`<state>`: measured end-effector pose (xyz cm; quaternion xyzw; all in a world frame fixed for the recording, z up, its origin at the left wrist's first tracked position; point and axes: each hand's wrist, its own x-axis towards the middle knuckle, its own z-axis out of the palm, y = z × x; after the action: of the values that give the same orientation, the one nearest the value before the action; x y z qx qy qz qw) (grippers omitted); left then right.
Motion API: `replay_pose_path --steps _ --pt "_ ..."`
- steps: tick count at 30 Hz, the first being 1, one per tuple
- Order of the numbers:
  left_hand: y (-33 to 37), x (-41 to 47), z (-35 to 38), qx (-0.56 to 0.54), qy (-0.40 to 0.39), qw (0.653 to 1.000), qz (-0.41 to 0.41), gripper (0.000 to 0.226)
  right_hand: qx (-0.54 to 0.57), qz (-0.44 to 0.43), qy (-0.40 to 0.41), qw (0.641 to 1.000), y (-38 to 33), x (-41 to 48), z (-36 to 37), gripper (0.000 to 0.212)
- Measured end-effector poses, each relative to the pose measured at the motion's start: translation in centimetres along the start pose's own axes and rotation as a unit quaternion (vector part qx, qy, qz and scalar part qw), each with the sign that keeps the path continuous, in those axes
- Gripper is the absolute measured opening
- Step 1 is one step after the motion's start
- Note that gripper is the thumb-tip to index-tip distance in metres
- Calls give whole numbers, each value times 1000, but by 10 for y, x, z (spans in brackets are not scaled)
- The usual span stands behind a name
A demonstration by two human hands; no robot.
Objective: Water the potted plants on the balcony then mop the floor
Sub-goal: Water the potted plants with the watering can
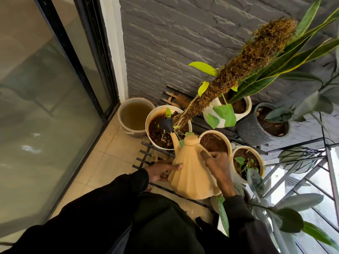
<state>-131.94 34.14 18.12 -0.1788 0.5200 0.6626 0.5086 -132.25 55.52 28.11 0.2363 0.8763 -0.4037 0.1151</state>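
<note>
Two hands hold a beige ribbed watering can [192, 173] at the lower centre of the frame, tilted toward the upper left. The left hand [161, 172] cups the can's lower left side, thumb lying across the ribs and fingers [160, 178] curled beneath. The right hand [217, 163] has its fingers wrapped round the handle on the can's right. The can's spout [174, 140] ends in a dark sprinkler head [167, 124] that hangs over the soil of a white pot [159, 146], and a thin stream of water [163, 136] falls into it. A shaggy brown moss pole [238, 66] leans out of that pot toward the upper right. Left of the pot a bucket [128, 132] of murky water stands on the tiled floor [102, 162], in the corner between a glass door [45, 107] and a grey stone wall [174, 43]. Right of the can sit a cream pot [228, 143] of bare soil and a second cream pot [262, 162] with a small green plant, both on a black metal rack [145, 149].
</note>
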Motion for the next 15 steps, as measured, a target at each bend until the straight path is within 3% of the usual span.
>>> replay_pose_path --steps 6,8,10,11,13,15 --pt "0 1 4 33 10 999 1 126 82 -11 40 996 39 -17 6 50" --pt "2 -2 7 45 16 999 7 109 104 -17 45 993 47 -23 9 57" --pt "4 -5 10 54 29 998 11 84 124 -23 59 990 49 -30 10 52" --pt "5 -5 9 57 33 998 14 82 129 -22 66 989 51 -31 12 49" --pt "5 -5 8 66 38 997 24 95 145 -21 69 987 55 -34 15 51" --pt "8 -8 8 77 44 995 37 100 166 -32 75 983 61 -36 19 65"
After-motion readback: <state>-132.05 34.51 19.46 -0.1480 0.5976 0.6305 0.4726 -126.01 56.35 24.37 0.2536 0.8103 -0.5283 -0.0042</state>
